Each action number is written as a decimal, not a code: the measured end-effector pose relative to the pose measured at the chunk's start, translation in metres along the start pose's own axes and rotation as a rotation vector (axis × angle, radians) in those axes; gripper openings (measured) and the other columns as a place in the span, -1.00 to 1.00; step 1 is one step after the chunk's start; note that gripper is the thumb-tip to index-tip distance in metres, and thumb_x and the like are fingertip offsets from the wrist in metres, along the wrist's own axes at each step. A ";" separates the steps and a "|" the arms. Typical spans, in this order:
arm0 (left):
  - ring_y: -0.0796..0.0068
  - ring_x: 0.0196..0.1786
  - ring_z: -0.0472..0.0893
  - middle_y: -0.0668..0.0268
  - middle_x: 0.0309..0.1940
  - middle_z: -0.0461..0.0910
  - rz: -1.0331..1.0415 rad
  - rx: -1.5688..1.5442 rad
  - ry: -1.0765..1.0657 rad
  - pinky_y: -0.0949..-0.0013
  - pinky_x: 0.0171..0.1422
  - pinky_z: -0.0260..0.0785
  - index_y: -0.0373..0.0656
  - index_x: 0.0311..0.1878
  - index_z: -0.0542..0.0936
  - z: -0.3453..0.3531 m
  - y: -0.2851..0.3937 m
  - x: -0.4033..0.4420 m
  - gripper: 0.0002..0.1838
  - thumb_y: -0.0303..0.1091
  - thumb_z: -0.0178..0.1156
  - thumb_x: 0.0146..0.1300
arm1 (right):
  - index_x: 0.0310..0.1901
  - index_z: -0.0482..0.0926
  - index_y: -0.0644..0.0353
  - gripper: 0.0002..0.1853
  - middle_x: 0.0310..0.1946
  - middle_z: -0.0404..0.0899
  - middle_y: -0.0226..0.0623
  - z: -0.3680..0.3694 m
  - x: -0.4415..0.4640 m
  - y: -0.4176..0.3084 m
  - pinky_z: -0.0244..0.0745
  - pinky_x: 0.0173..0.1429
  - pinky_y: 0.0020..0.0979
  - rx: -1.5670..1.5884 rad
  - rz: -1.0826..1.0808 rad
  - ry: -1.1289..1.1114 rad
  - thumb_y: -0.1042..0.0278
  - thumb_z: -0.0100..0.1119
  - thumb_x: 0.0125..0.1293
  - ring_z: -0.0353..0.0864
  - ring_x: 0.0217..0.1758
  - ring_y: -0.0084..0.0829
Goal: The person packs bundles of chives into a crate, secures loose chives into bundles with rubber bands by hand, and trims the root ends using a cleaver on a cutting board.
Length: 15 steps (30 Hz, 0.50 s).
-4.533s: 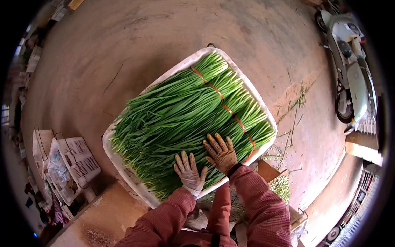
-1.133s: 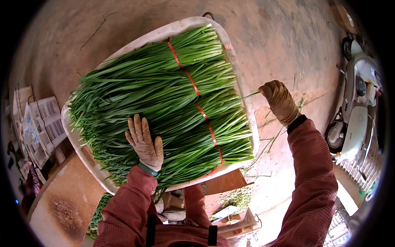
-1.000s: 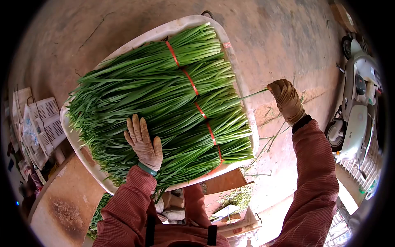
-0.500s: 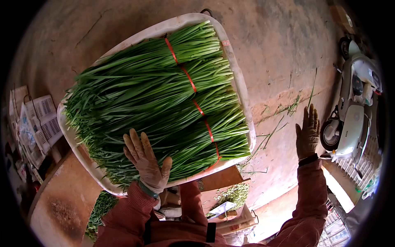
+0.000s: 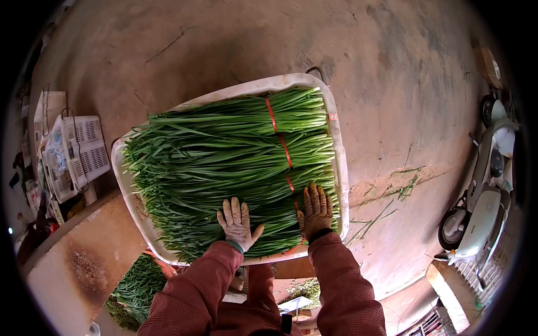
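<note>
Bundles of long green stalks (image 5: 207, 151) lie side by side in a white plastic crate (image 5: 343, 168), their pale ends at the right. Red bands (image 5: 284, 148) cross the bundles near those ends. My left hand (image 5: 237, 225), in a pale stained glove, lies flat with spread fingers on the leaves near the crate's front edge. My right hand (image 5: 315, 211), in a browner glove, rests flat on the nearest bundle at its stalk end, over part of the red band. Neither hand grips anything.
White slatted baskets (image 5: 89, 148) stand at the left. More greens (image 5: 134, 291) lie below the crate beside a stained board (image 5: 84, 263). A pale scooter (image 5: 476, 224) is parked at the right, and loose stalks (image 5: 406, 185) lie on the floor.
My right hand has let go of a thin stalk and come back from beyond the crate's right side onto the bundles. The view has shifted, so the crate appears lower.
</note>
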<state>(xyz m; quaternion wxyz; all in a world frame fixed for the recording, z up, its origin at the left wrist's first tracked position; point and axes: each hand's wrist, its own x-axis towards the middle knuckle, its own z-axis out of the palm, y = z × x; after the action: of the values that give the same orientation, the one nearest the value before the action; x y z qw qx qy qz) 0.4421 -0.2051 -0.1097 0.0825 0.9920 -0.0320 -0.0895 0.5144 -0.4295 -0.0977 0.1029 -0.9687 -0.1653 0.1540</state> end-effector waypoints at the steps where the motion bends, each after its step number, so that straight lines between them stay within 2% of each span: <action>1: -0.19 0.40 -0.33 -0.02 0.39 -0.34 -0.009 0.014 -0.015 -0.27 0.29 -0.51 -0.23 0.37 -0.19 0.000 0.001 0.001 -0.01 0.30 -0.16 0.08 | 0.33 0.05 0.07 -0.37 0.36 -0.05 -0.25 -0.001 0.001 -0.001 -0.23 0.40 -0.12 -0.032 -0.011 0.036 -0.04 -0.26 0.28 -0.06 0.41 -0.22; 3: -0.20 0.39 -0.33 -0.03 0.39 -0.34 -0.020 0.028 -0.050 -0.28 0.29 -0.51 -0.24 0.37 -0.19 0.008 0.000 -0.003 -0.01 0.31 -0.18 0.08 | 0.31 0.08 0.09 -0.37 0.35 -0.02 -0.24 0.002 0.004 0.001 -0.21 0.39 -0.10 0.002 -0.010 0.001 -0.04 -0.25 0.27 -0.04 0.40 -0.21; 6: -0.23 0.38 -0.31 -0.04 0.38 -0.33 0.003 0.034 0.070 -0.29 0.28 -0.50 -0.26 0.37 -0.20 0.025 0.001 -0.002 0.00 0.32 -0.20 0.07 | 0.28 0.15 0.13 -0.38 0.31 0.05 -0.21 0.018 0.005 0.009 -0.15 0.37 -0.07 0.003 -0.010 0.025 -0.03 -0.22 0.25 0.04 0.36 -0.17; 10: -0.21 0.39 -0.33 -0.03 0.39 -0.34 0.016 0.025 0.090 -0.28 0.29 -0.52 -0.24 0.37 -0.21 0.015 -0.003 -0.001 -0.02 0.31 -0.23 0.09 | 0.27 0.16 0.11 -0.40 0.29 0.11 -0.22 -0.007 0.010 0.001 -0.10 0.36 -0.10 0.025 -0.006 0.046 -0.02 -0.20 0.26 0.09 0.34 -0.19; 12: -0.18 0.40 -0.33 -0.01 0.39 -0.34 0.007 0.028 0.067 -0.27 0.29 -0.53 -0.23 0.38 -0.21 0.016 -0.003 -0.002 -0.03 0.31 -0.24 0.10 | 0.24 0.22 0.09 -0.46 0.25 0.21 -0.26 -0.024 0.014 0.002 -0.02 0.34 -0.13 0.160 -0.055 0.143 0.04 -0.14 0.28 0.16 0.31 -0.21; 13: -0.14 0.41 -0.32 0.02 0.40 -0.32 -0.002 0.018 0.085 -0.25 0.31 -0.52 -0.21 0.38 -0.20 0.015 -0.002 -0.001 -0.03 0.32 -0.24 0.10 | 0.19 0.29 0.07 -0.53 0.18 0.31 -0.30 -0.055 0.028 0.004 0.09 0.30 -0.18 0.293 -0.065 0.259 0.14 -0.04 0.27 0.26 0.25 -0.22; 14: -0.14 0.41 -0.32 0.02 0.40 -0.32 -0.009 0.011 0.082 -0.25 0.31 -0.52 -0.21 0.38 -0.20 0.014 -0.002 -0.002 -0.03 0.32 -0.24 0.10 | 0.11 0.38 0.06 -0.61 0.07 0.42 -0.30 -0.072 0.052 0.009 0.23 0.20 -0.21 0.414 -0.002 0.467 0.27 0.04 0.24 0.35 0.15 -0.24; 15: -0.12 0.41 -0.31 0.03 0.40 -0.31 -0.005 0.016 0.070 -0.23 0.31 -0.53 -0.20 0.38 -0.20 0.012 -0.002 -0.002 -0.03 0.32 -0.24 0.10 | 0.02 0.47 0.06 -0.67 -0.06 0.48 -0.27 -0.100 0.077 0.014 0.33 0.08 -0.25 0.441 0.034 0.565 0.40 0.11 0.18 0.39 0.07 -0.25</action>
<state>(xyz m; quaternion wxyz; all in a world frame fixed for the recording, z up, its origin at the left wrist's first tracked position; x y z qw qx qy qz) 0.4380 -0.2046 -0.1211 0.0756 0.9953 -0.0272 -0.0546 0.6203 -0.4299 -0.0286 0.3484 -0.9302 -0.0772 -0.0864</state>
